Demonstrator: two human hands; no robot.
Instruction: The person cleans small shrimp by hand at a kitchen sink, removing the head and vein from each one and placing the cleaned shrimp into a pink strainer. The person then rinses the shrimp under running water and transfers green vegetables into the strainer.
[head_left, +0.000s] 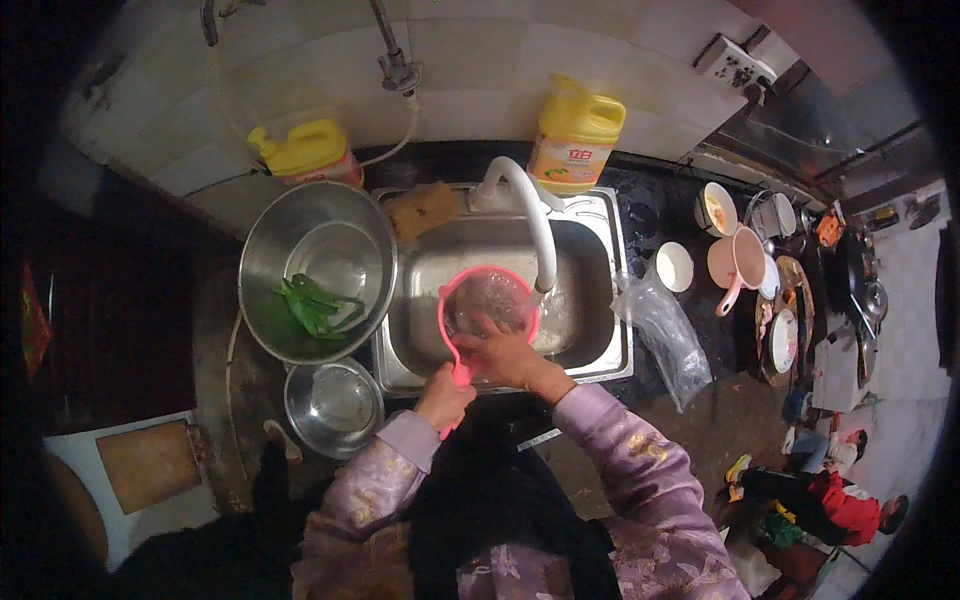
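Note:
My left hand (445, 397) is closed around the handle of a pink plastic ladle (444, 300), held over a stainless steel sink (581, 330). Bubbly water fills the ladle's bowl below the white curved faucet (546, 255). My right hand (504, 351) lies over the near side of that bowl, its fingers spread and partly in the water; whether they hold anything cannot be told. Left of the sink, a large steel bowl (259, 255) holds green leafy vegetables (319, 311). A smaller metal bowl (334, 405) sits nearer to me, partly under it.
A brown sponge-like pad (426, 212) lies on the sink's back left corner. Yellow detergent jugs (576, 142) stand behind. On the right are a plastic bag (667, 337), a white bowl (675, 267), a pale pink dipper (736, 259) and several dishes. Two people (847, 502) are at the far right.

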